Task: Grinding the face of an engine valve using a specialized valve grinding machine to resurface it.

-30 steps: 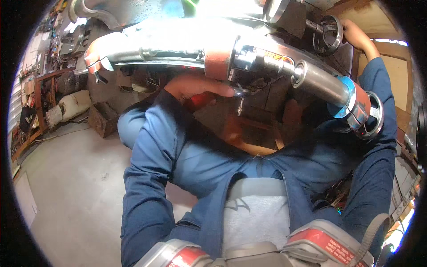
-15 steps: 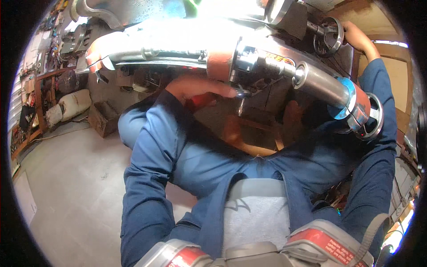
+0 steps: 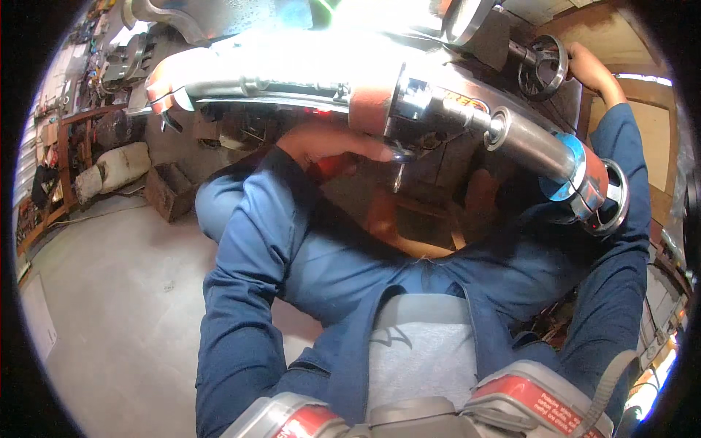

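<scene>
My left hand [image 3: 332, 142] reaches under a red-brown block [image 3: 371, 109] on the metal machine. Its fingers close on a small shiny control wheel [image 3: 401, 155], from which a thin metal handle [image 3: 398, 179] hangs down. At the upper right, my right hand [image 3: 590, 69] grips the outer rim of a spoked metal handwheel [image 3: 544, 67]; some of its fingertips are hidden. Between the hands runs a steel cylinder [image 3: 533, 144], ending in a blue and red-brown collar [image 3: 577, 171]. A second handwheel [image 3: 619, 197] stands beside my right sleeve.
A strongly lit, curved metal part [image 3: 277, 62] spans the far side. On the floor at left are a rusty open box [image 3: 169, 191] and a dirty white container [image 3: 123, 169]. My bent legs [image 3: 336, 255] lie beneath the machine. Respirator cartridges [image 3: 529, 401] cover the bottom edge.
The machine and both hands appear slightly farther right in the picture, with the handwheel at upper right a little lower. Both hands keep their holds.
</scene>
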